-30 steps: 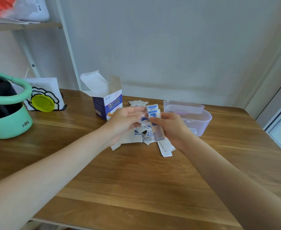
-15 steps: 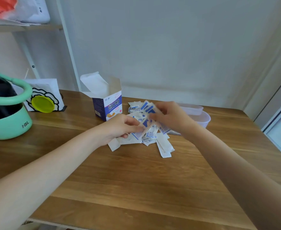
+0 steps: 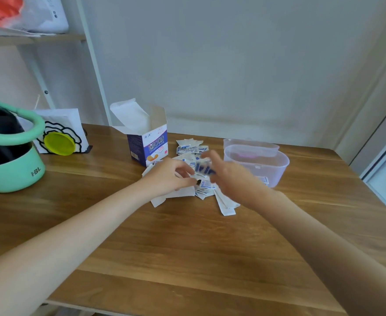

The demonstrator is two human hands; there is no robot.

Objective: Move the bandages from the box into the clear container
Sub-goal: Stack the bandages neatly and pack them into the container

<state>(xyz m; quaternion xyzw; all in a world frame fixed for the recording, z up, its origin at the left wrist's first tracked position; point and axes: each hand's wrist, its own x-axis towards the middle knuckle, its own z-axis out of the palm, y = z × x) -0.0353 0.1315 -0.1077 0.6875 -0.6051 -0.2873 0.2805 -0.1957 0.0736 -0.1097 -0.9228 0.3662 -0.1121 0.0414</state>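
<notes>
Even, soft daylight, brighter toward the right edge. Faint shadows on the desk (image 3: 187,247). No glare. Right hand (image 3: 230,176) and the bandages (image 3: 204,168) it holds are motion-blurred. Wide-angle bending shows at frame edges; overall slightly soft.

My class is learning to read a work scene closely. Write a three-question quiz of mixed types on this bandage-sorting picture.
1. True or false: the bandage box stands with its top flaps open.
2. Which hand holds the blurred blue-striped bandages? A) left hand B) right hand
3. Fill in: the pile of bandages lies on the table between the box and the clear ____.

Key: 1 true; 2 B; 3 container.
</notes>
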